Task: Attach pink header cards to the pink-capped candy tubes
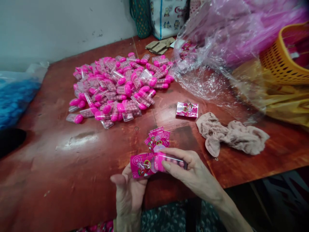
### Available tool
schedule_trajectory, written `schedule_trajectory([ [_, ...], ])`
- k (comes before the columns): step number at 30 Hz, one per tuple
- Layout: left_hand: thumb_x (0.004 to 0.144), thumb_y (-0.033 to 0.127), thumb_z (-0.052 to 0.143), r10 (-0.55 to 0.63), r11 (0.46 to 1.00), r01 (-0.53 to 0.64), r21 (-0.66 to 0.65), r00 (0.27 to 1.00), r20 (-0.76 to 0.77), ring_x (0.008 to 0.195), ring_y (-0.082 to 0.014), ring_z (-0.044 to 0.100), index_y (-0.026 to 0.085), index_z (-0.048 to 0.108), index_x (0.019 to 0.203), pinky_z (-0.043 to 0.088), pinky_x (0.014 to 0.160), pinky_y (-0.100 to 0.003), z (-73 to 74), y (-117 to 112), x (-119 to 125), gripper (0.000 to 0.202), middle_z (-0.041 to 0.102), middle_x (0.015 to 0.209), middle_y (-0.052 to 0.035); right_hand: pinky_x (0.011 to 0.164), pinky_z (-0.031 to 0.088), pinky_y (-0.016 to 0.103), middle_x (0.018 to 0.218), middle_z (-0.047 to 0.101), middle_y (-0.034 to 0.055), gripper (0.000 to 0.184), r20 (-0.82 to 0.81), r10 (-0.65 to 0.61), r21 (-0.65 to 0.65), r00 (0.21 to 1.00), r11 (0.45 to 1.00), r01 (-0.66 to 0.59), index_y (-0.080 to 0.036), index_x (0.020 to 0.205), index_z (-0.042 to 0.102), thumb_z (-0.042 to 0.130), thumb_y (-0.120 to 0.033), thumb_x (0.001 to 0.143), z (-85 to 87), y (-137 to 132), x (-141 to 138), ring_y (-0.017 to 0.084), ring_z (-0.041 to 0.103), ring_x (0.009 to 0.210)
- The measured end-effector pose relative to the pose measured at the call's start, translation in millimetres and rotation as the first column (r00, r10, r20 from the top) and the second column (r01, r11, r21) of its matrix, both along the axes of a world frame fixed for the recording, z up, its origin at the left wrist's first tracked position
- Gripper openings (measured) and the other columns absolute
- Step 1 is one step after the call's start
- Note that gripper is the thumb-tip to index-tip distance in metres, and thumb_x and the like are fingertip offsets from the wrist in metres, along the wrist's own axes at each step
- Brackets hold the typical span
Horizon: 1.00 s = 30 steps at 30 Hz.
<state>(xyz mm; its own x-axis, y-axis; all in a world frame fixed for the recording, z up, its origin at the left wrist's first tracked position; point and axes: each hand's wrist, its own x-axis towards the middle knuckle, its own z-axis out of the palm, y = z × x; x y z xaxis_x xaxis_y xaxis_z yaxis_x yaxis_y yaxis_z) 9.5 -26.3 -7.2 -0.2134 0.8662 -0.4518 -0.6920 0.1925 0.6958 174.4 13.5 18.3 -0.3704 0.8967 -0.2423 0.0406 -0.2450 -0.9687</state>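
My left hand [129,188] holds a pink printed label [142,165] by its lower edge, fingers curled behind it. My right hand [190,170] grips a clear tube of pink balls with a pink cap [169,161], pressed against that label. Just beyond my hands lies a small fan of more pink labels [158,138] on the red-brown table [72,161]. A big heap of the same pink-capped tubes [116,87] covers the table's middle far side.
A small stack of pink labels [187,110] lies right of centre, beside a crumpled beige cloth [231,134]. A clear plastic bag [217,48], an orange basket [285,54] and yellow cloth [285,103] fill the right. A blue-filled bag [14,96] sits at the left edge.
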Motion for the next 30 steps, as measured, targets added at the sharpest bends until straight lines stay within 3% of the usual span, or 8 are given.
schedule_trajectory([
  [3,0.046,0.038,0.081,0.046,0.999,-0.045,0.014,0.997,-0.063,0.073,-0.0209,0.067,0.016,0.071,0.083,0.055,0.064,-0.026,1.1,3,12,0.044,0.073,0.082,-0.0086,0.056,0.042,0.020,0.077,0.062,-0.0018,0.024,0.035,-0.045,-0.010,0.998,0.999,0.046,-0.021,0.104,0.062,0.056,-0.027,0.082,2.6,-1,-3,0.011,0.053,0.063],
  [5,0.050,0.021,0.082,0.086,0.995,-0.090,-0.037,0.991,-0.102,0.067,-0.0150,0.066,0.017,0.071,0.077,0.053,0.064,-0.020,2.4,6,22,0.030,0.073,0.076,-0.0046,0.058,0.044,0.020,0.081,0.063,-0.0008,0.025,0.046,-0.063,-0.015,0.997,0.998,0.063,-0.020,0.105,0.062,0.057,-0.026,0.081,3.2,-2,-5,0.011,0.054,0.066],
  [7,0.053,0.016,0.080,0.097,0.991,-0.105,-0.084,0.991,-0.092,0.062,-0.0118,0.065,0.016,0.070,0.072,0.052,0.063,-0.018,3.2,10,29,0.021,0.072,0.070,-0.0029,0.059,0.044,0.019,0.080,0.064,-0.0011,0.023,0.055,-0.082,-0.008,0.995,0.997,0.083,-0.020,0.101,0.063,0.058,-0.026,0.080,3.1,-2,-6,0.011,0.054,0.065],
  [13,0.054,0.022,0.079,0.135,0.986,-0.135,-0.100,0.991,-0.002,0.066,-0.0133,0.065,0.016,0.069,0.073,0.053,0.065,-0.021,1.7,17,33,0.022,0.071,0.072,-0.0031,0.057,0.043,0.016,0.072,0.061,-0.0032,0.013,0.005,-0.130,-0.009,0.992,0.991,0.130,-0.020,0.089,0.063,0.060,-0.027,0.079,1.6,-2,-9,0.009,0.053,0.061],
  [21,0.060,0.026,0.077,0.130,0.980,-0.106,-0.171,0.982,0.139,0.066,-0.0141,0.063,0.013,0.068,0.077,0.051,0.077,-0.029,7.1,25,35,0.023,0.069,0.074,-0.0040,0.049,0.037,0.017,0.063,0.053,-0.0043,0.014,0.011,-0.164,-0.021,0.986,0.986,0.165,-0.019,0.088,0.062,0.059,-0.030,0.080,3.5,-7,-17,0.008,0.044,0.053],
  [30,0.065,0.032,0.072,0.017,0.992,-0.011,-0.125,0.999,0.045,0.072,-0.0206,0.065,0.014,0.068,0.075,0.053,0.071,-0.033,4.3,23,36,0.022,0.068,0.069,-0.0045,0.048,0.036,0.017,0.063,0.052,-0.0049,0.014,0.005,-0.205,0.017,0.979,0.979,0.205,-0.020,0.089,0.061,0.059,-0.030,0.080,-3.8,-9,-21,0.008,0.042,0.052],
])
